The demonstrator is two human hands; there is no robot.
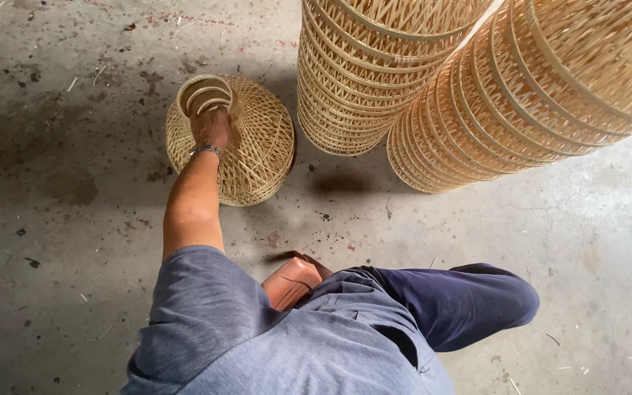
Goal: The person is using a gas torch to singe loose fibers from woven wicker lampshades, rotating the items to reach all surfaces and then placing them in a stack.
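Observation:
My left hand (211, 126) reaches forward and grips the round neck opening (202, 93) of a dome-shaped woven bamboo basket (261, 146) that rests on the concrete floor. The fingers curl into the opening and are partly hidden. A metal bracelet (206, 151) sits on that wrist. My right hand is out of view.
Two tall leaning stacks of similar woven bamboo baskets stand at the back, one in the middle (363, 73) and one to the right (521, 95). A brown low stool (292, 281) is under me. My bent knee in dark trousers (477, 300) points right. The floor (60, 183) is stained concrete.

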